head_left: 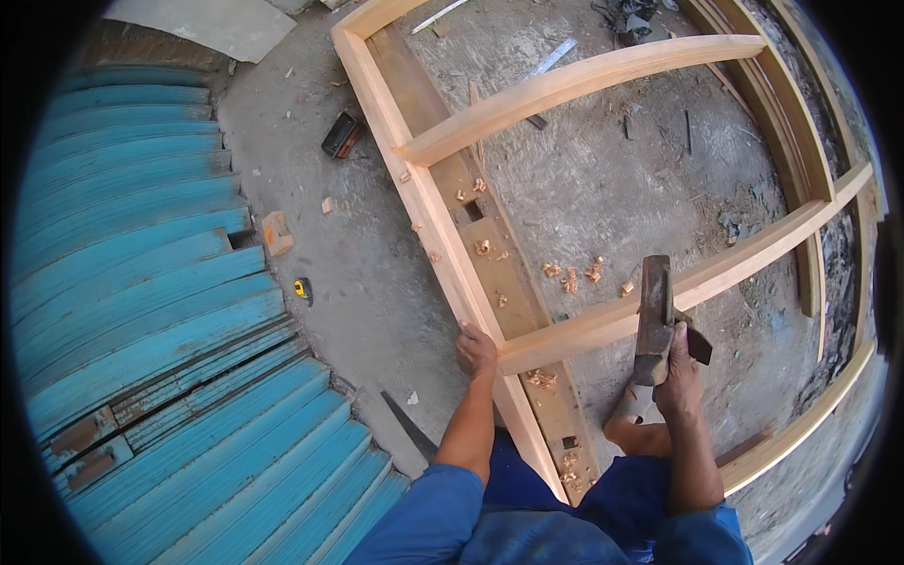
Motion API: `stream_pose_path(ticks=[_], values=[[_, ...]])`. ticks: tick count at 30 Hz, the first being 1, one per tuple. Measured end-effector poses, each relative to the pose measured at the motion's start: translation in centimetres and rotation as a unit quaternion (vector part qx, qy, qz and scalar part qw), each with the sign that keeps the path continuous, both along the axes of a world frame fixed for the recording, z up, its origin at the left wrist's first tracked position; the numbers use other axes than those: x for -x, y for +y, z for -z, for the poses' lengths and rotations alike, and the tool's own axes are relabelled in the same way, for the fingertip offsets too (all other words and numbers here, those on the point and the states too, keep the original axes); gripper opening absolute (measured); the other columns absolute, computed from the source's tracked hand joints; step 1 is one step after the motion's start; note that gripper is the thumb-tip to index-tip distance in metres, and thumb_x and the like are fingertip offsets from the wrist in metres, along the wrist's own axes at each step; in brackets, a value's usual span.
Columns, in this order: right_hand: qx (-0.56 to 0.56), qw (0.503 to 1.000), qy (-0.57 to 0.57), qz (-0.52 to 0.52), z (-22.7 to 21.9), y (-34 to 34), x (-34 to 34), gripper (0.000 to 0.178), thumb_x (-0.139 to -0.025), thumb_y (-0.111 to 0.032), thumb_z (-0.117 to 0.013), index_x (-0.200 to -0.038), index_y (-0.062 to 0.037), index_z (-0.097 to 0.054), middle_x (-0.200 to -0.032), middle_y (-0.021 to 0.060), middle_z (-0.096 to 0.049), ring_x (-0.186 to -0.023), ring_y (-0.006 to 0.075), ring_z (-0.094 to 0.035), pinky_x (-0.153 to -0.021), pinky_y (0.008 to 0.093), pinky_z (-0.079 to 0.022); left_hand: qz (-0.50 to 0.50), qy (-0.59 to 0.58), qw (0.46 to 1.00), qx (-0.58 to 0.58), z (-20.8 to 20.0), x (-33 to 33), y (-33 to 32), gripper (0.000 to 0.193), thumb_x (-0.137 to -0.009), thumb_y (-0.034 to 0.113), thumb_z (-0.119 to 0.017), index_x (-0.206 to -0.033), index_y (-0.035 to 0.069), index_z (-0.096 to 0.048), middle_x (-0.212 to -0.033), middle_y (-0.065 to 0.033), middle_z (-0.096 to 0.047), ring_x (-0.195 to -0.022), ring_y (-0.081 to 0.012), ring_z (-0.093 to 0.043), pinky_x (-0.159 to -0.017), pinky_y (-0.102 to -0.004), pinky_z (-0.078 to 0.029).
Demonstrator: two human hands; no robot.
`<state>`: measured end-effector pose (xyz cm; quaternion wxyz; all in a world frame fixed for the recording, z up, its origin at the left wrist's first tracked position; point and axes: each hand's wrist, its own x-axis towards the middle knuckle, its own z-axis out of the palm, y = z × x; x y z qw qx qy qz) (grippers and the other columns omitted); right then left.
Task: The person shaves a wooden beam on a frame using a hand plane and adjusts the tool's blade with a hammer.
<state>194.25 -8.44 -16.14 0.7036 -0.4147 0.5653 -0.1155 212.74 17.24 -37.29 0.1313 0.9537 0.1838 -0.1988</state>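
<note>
Presently clasps the hand plane [654, 306] in the right hand [680, 379] and, well apart, rests the nearer left hand [476, 352], with grip unclear, on the long frame rail [449, 254], slanting away forward-left.

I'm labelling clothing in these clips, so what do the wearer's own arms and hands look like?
The left sleeve and right sleeve are plain blue fabric and short, leaving both forearms bare. The left hand and right hand wear no gloves, and I see no watch or band on either wrist.
</note>
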Motion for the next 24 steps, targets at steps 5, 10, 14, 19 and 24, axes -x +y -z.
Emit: stream_pose_path(ticks=[5,10,14,19,24], values=[[-0.002,0.995,0.086,-0.058,0.3,-1.3,1.1,0.056,-0.108,-0.046,-0.048,-0.137,0.0016,-0.057,-0.120,0.0095,-0.066,-0.111,0.0158,-0.060,-0.096,0.0343,-0.049,0.007,-0.053,0.998,0.042,0.4,0.4,0.3,0.072,-0.106,0.051,-0.027,-0.117,-0.007,-0.067,-0.117,-0.0345,-0.066,-0.111,-0.0560,-0.060,-0.098,-0.0583,-0.046],[-0.018,0.992,0.122,-0.019,-1.4,-1.2,2.7,0.056,-0.109,-0.047,-0.047,-0.134,0.0004,-0.061,-0.117,0.0097,-0.067,-0.107,0.0164,-0.061,-0.094,0.0340,-0.050,0.039,-0.045,0.997,0.042,0.4,0.2,-0.2,0.071,-0.107,0.049,-0.025,-0.119,-0.008,-0.066,-0.118,-0.0367,-0.064,-0.112,-0.0563,-0.059,-0.100,-0.0578,-0.045],[0.057,0.992,0.113,-0.007,-1.9,-0.8,3.2,0.055,-0.108,-0.046,-0.049,-0.133,0.0024,-0.060,-0.119,0.0106,-0.066,-0.110,0.0175,-0.059,-0.096,0.0343,-0.048,0.039,-0.050,0.997,0.046,2.0,0.2,1.1,0.074,-0.107,0.051,-0.024,-0.116,-0.009,-0.066,-0.116,-0.0377,-0.064,-0.109,-0.0568,-0.059,-0.098,-0.0583,-0.046],[0.203,0.973,0.081,0.079,-4.8,1.5,5.4,0.051,-0.106,-0.041,-0.056,-0.131,0.0035,-0.061,-0.116,0.0088,-0.065,-0.107,0.0158,-0.057,-0.095,0.0323,-0.047,0.025,-0.016,0.998,0.063,1.9,-0.1,1.5,0.080,-0.108,0.052,-0.021,-0.110,-0.015,-0.065,-0.113,-0.0400,-0.064,-0.108,-0.0571,-0.059,-0.098,-0.0590,-0.045],[0.214,0.949,0.106,0.207,-7.1,7.6,9.1,0.050,-0.106,-0.041,-0.057,-0.127,0.0033,-0.063,-0.112,0.0076,-0.066,-0.102,0.0146,-0.058,-0.092,0.0317,-0.048,0.011,-0.023,0.996,0.084,0.6,0.3,0.1,0.083,-0.107,0.052,-0.020,-0.108,-0.019,-0.064,-0.111,-0.0421,-0.063,-0.110,-0.0564,-0.060,-0.101,-0.0589,-0.046]])
